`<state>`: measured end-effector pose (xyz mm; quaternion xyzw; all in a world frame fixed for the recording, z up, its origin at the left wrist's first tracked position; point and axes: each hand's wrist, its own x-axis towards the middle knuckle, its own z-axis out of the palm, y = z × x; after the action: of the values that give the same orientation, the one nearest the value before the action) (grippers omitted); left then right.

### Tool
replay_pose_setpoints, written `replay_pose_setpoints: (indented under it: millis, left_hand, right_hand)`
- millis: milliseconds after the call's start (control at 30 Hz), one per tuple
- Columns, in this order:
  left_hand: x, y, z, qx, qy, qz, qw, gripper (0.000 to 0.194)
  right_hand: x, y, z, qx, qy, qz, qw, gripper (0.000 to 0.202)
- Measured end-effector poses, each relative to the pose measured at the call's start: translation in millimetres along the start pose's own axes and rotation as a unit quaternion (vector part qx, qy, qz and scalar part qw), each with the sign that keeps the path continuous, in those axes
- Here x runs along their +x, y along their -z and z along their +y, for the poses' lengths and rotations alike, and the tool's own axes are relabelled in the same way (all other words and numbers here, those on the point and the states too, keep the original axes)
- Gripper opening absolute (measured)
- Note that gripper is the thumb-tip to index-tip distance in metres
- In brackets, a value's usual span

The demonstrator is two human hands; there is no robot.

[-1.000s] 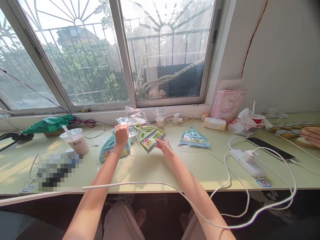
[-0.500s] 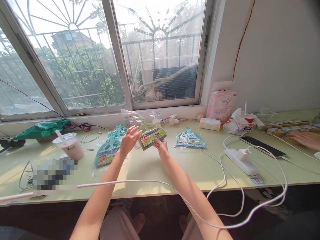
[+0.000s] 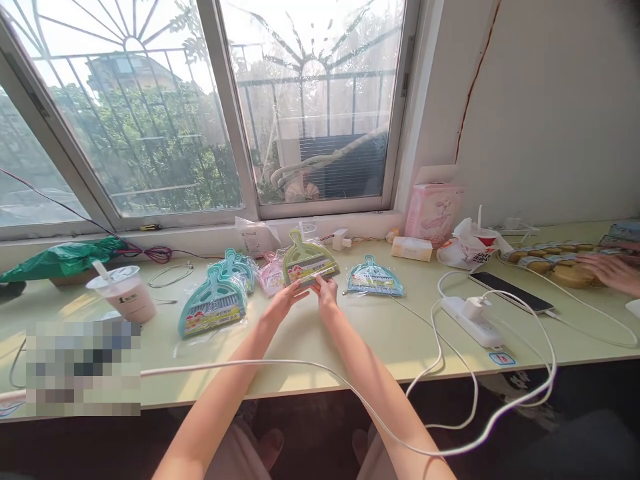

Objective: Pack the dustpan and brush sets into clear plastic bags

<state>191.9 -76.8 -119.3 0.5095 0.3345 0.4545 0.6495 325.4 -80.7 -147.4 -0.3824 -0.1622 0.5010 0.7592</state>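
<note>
In the middle of the head view, a green dustpan-and-brush set (image 3: 306,252) in clear wrapping is tilted up, its handle pointing away from me. My left hand (image 3: 286,299) grips its lower left edge, some fingers reaching underneath. At the lower middle edge, my right hand (image 3: 326,291) pinches it with the thumb on top. A pink set (image 3: 271,275) lies just behind it on the left. Further left are several stacked blue-green sets (image 3: 213,310), wrapped and labelled. One more blue set (image 3: 375,279) lies flat to the right.
A drink cup (image 3: 125,293) with a straw stands at left, near a green plastic bag (image 3: 65,257). On the right are a power strip (image 3: 473,321), a phone (image 3: 510,292) and a white cable looping across my arms. Another person's hand (image 3: 613,270) touches round brownish items at far right.
My left hand has moved from the handle side down to the lower edge of the green set. The set has turned more upright, and the pink set now shows behind it.
</note>
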Motion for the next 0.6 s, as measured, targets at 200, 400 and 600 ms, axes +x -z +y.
replay_pose_setpoints:
  millis: [200,400,600]
  left_hand:
    - [-3,4.3,4,-0.004,0.011,-0.008,1.000,0.040]
    - [-4,16.8,-2,0.017,-0.006,0.005,1.000,0.074]
    - [-2,21.9,-3,0.053,-0.008,0.034,0.998,0.070]
  right_hand:
    - [9,4,3,-0.019,0.018,-0.018,1.000,0.014]
    - [2,3,3,-0.066,-0.016,-0.037,0.997,0.014]
    - [7,12,-3,-0.100,-0.057,-0.116,0.987,0.004]
